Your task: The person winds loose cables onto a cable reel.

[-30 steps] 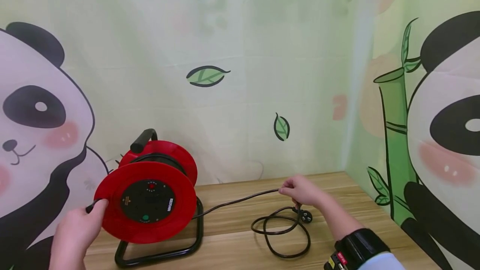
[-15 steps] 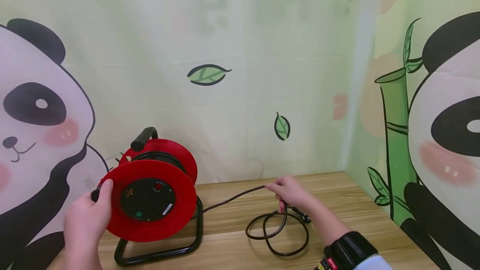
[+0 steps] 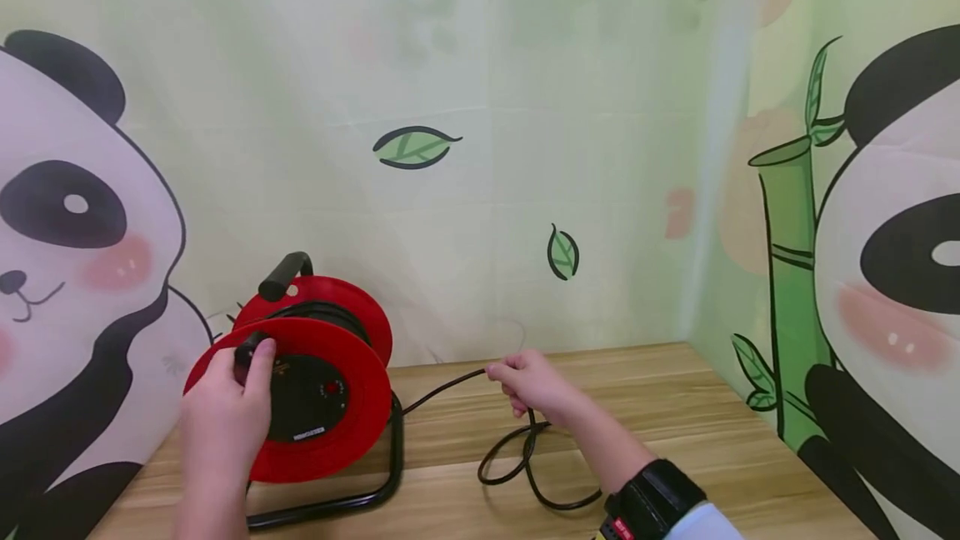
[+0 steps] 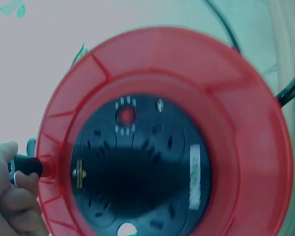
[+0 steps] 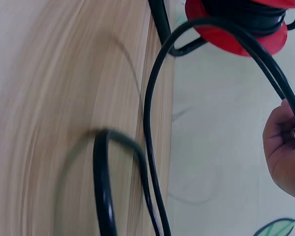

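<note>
A red cable reel (image 3: 360,432) stands at the left of the table on a black tube frame (image 3: 330,510). My left hand (image 3: 225,419) grips the black crank knob (image 4: 29,166) on its front disc, now at the disc's upper left in the head view. Right of the reel, my right hand (image 3: 536,382) pinches the black cable (image 3: 444,388), which runs from the drum to my fingers. Below that hand the slack cable hangs and lies in loose loops on the wood. The plug end is hidden behind my right forearm.
A wooden table (image 3: 442,490) bears the reel and the cable. Close behind stands a green backdrop (image 3: 465,273) printed with pandas and leaves, which also turns along the right side. The reel's black carrying handle (image 3: 285,275) rises at its top.
My left hand has carried the knob up and right, and the disc has turned clockwise. My right hand has moved left toward the reel with the cable, and the loops have shifted left.
</note>
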A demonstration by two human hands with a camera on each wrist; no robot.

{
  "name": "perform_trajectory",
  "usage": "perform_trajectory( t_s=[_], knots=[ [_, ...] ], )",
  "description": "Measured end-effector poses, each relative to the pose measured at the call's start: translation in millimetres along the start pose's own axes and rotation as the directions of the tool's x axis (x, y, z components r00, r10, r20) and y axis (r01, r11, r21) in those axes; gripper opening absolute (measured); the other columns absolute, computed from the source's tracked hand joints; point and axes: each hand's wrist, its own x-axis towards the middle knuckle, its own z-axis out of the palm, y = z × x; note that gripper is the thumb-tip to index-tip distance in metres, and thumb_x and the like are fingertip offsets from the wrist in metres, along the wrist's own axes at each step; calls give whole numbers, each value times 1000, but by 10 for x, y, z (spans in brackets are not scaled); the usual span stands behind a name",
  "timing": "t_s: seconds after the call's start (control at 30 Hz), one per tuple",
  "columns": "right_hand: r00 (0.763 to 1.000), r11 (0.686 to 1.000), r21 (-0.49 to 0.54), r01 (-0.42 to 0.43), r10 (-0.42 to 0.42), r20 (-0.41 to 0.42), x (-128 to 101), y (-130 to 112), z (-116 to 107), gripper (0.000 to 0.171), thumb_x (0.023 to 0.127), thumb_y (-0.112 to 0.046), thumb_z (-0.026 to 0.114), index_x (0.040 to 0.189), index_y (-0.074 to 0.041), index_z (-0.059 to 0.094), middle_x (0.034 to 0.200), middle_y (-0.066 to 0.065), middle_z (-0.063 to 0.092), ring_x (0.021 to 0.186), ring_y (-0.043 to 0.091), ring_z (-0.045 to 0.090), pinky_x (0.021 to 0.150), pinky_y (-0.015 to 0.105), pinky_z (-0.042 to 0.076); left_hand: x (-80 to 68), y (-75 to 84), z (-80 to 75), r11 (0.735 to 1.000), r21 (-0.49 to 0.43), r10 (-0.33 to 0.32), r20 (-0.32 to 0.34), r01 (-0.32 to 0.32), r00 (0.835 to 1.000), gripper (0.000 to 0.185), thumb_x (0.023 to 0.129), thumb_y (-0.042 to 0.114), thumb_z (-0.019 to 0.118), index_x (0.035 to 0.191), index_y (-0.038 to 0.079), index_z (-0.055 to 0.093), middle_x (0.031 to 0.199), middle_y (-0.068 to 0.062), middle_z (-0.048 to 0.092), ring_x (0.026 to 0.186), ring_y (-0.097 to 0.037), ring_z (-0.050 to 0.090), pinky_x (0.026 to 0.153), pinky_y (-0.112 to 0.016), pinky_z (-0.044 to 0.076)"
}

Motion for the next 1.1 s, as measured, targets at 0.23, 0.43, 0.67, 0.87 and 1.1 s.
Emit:
perform_trajectory(
  t_s=[0.23,0.43,0.67,0.87,1.1],
  knots=[
    [999,998,65,-2,-1,50,69,-125,234,28,106,-22,54,110,4,66,59,-3,33,47,10,30,54,27,45,-94,206,183,978,98,186,-11,-185,982,38,101,43,59,92,6,56,71,-9,59,59,-26,55,59,-47,53],
    [991,996,91,-7,-5,131,121,-170,403,27,106,-18,54,111,5,68,62,-2,33,50,11,26,53,26,38,-206,370,366,962,123,235,79,-244,969,45,103,49,54,79,10,54,65,-5,56,56,-22,52,55,-41,50],
    [986,998,61,-17,7,167,178,-168,594,22,104,-20,59,103,-3,74,61,-1,37,51,12,30,49,25,32,-277,434,500,961,132,211,224,-244,952,45,103,45,53,74,11,59,63,-3,57,55,-22,52,54,-41,50],
    [983,1000,24,-15,10,181,218,-187,736,20,103,-18,59,99,-6,74,61,-1,38,49,13,30,47,25,31,-302,455,543,961,150,164,362,-231,917,41,101,41,57,71,12,59,58,-1,54,53,-20,51,52,-36,46],
    [981,1000,-11,2,1,193,227,-194,860,20,103,-15,58,96,-8,75,57,-2,37,45,12,25,44,25,26,-336,424,602,968,148,101,511,-203,853,41,97,37,63,63,15,57,53,-2,50,51,-19,48,50,-33,40]
  ],
)
